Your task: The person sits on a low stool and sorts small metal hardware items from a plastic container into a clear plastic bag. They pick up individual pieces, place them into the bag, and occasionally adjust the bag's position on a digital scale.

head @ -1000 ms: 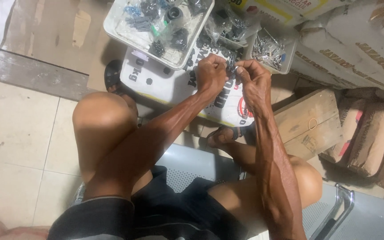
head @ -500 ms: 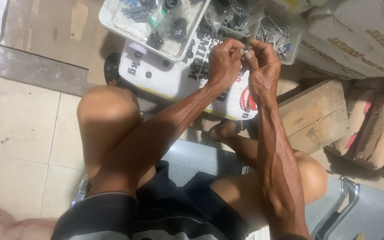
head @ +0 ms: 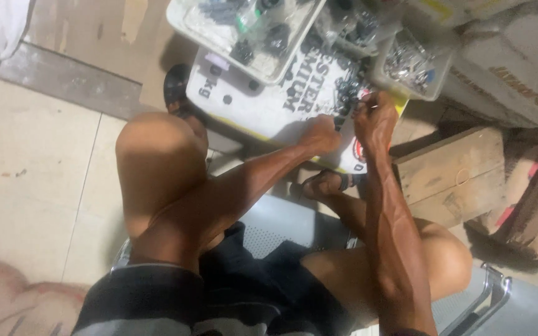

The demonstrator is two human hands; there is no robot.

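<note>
Right hand point(head: 375, 121) is pinching something small at its fingertips, fingers drawn together, probably one of the little dark parts, though the blur is too heavy to be sure. Left hand point(head: 324, 134) is lying curled just beside it at centre frame, fingers closed; what it is holding, if anything, is not showing. Half a second ago the two hands were pressed together, working one piece between them higher up; now they are sitting slightly apart and lower over the white printed sack point(head: 263, 106), so the joint handling looks finished and each hand is acting alone. The pile of small dark parts point(head: 349, 87) is lying on the sack right above the right fingertips, nearly touching. Going outward: a small clear tub of shiny metal bits point(head: 413, 62) is sitting just up-right of the right hand, a larger clear tray point(head: 244, 31) of dark pieces at top centre, a wooden crate point(head: 453, 171) to the right.
</note>
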